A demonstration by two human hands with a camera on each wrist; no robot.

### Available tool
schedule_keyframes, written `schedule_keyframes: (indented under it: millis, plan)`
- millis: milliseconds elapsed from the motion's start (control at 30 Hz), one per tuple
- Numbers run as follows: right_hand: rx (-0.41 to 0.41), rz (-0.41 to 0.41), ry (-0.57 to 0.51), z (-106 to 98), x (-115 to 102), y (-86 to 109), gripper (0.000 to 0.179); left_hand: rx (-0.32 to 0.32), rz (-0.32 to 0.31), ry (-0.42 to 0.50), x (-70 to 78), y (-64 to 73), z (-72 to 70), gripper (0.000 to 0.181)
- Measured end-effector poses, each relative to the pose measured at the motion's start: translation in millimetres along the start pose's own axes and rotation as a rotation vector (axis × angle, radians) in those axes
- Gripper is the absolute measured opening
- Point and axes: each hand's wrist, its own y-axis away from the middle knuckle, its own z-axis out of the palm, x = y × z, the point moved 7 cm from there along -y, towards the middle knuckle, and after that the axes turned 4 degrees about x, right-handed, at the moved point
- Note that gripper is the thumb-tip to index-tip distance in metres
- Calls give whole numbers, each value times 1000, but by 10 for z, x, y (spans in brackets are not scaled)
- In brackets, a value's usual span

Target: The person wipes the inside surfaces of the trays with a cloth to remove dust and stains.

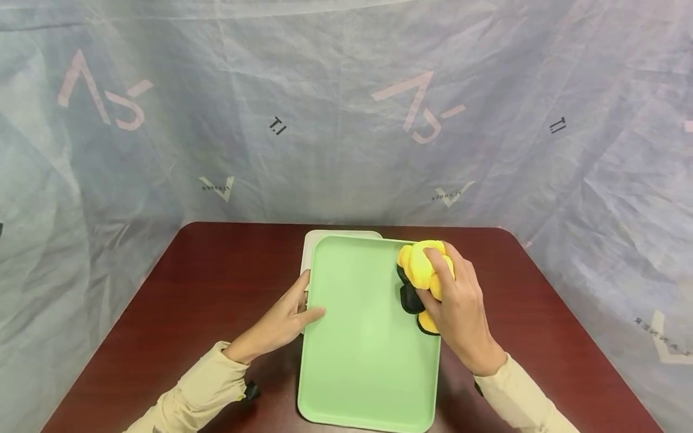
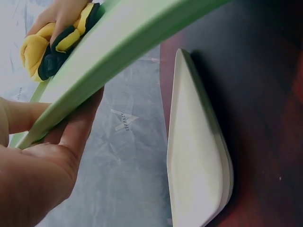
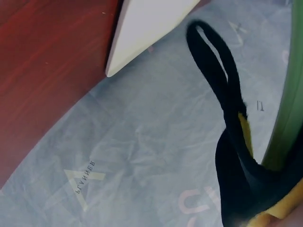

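A light green rectangular tray [image 1: 368, 349] is held raised and tilted above the table. My left hand [image 1: 278, 325] grips its left edge, thumb on the upper face and fingers underneath, as the left wrist view shows. Bunched in my right hand [image 1: 462, 310] is a soft yellow cloth [image 1: 424, 264] with black parts, held against the tray's upper right side. A black loop [image 3: 208, 61] on the cloth hangs past the tray edge in the right wrist view. The palm side of my right hand is hidden.
Cream-white trays [image 2: 196, 156] lie stacked on the dark red table [image 1: 227, 282], partly covered by the green tray in the head view. Grey printed sheeting [image 1: 335, 150] hangs behind the table and along both sides.
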Motion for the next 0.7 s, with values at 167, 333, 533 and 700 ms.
schedule_keyframes:
  millis: [167, 333, 533, 700]
  plan:
    - [47, -43, 25, 8, -63, 21, 75, -8, 8, 4, 20, 11, -3, 84]
    - [48, -58, 47, 38, -106, 2, 75, -18, 17, -4, 16, 28, -2, 84]
    - [-2, -82, 79, 136, -181, -73, 75, -15, 52, -9, 41, 48, -9, 83]
    - [-39, -102, 84, 223, -292, -150, 78, -4, 72, -4, 78, 50, -14, 82]
